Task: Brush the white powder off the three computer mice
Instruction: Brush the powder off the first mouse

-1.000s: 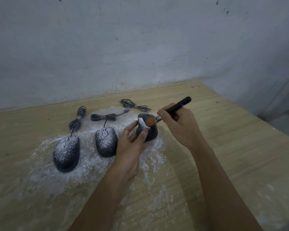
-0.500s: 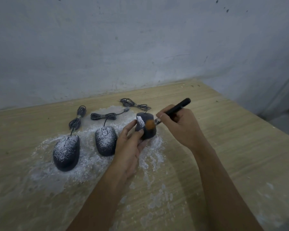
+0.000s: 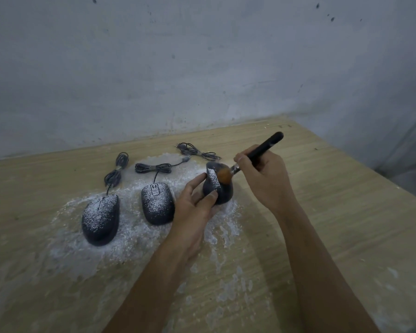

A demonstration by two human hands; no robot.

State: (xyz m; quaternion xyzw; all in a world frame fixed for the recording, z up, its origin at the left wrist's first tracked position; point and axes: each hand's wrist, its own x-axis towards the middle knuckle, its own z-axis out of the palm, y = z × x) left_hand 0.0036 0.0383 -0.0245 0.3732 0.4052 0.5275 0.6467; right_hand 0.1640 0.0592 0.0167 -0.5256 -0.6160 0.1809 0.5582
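I log: right mouse (image 3: 222,192), tilted over table (image 3: 334,212), clamped by curled fingers of my left hand (image 3: 192,210); my right hand (image 3: 265,180) pinches brush (image 3: 258,151), bristles on it; middle mouse (image 3: 157,204), left mouse (image 3: 101,219) lie powdered

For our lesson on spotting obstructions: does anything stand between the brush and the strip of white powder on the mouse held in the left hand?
Nothing visible does. The brush in the right hand rests its bristles on the mouse right beside the powder strip; the left hand grips left of and below it.
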